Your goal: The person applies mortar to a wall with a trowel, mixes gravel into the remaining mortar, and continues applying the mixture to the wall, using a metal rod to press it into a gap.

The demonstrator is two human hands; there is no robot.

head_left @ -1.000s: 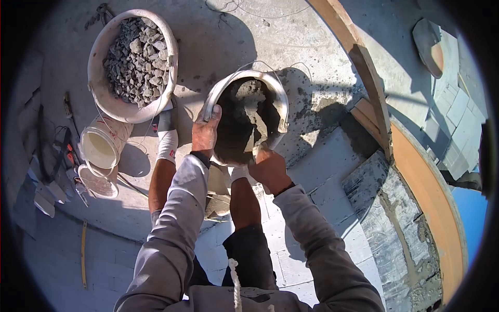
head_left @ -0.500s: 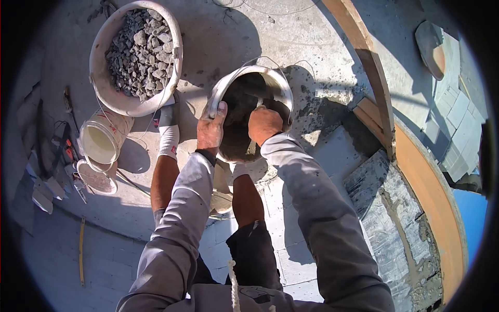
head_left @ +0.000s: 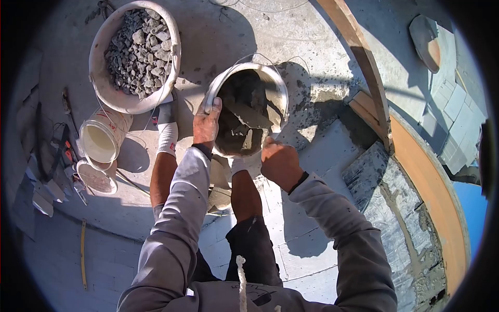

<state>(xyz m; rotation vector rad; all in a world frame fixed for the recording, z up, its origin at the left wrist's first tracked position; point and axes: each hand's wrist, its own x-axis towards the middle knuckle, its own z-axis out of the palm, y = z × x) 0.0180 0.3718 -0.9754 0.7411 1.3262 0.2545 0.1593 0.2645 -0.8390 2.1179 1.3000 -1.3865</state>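
Observation:
A white bucket with dark wet mortar in it stands between my feet, tilted toward me. My left hand is closed on its left rim, thumb over the edge. Closed round a trowel handle, my right hand is at the near right side of the bucket. The trowel has its blade over the bucket's mouth, with mortar smeared around it. Most of the handle is hidden in my fist.
A larger bucket of broken stones stands at upper left, with a small white pail lying below it. Hand tools lie at far left. A curved wooden board and mortar-streaked blocks border the right.
My right hand has come out of the bucket, moving down and right, and the trowel blade now shows at the mouth. My left hand stays on the rim.

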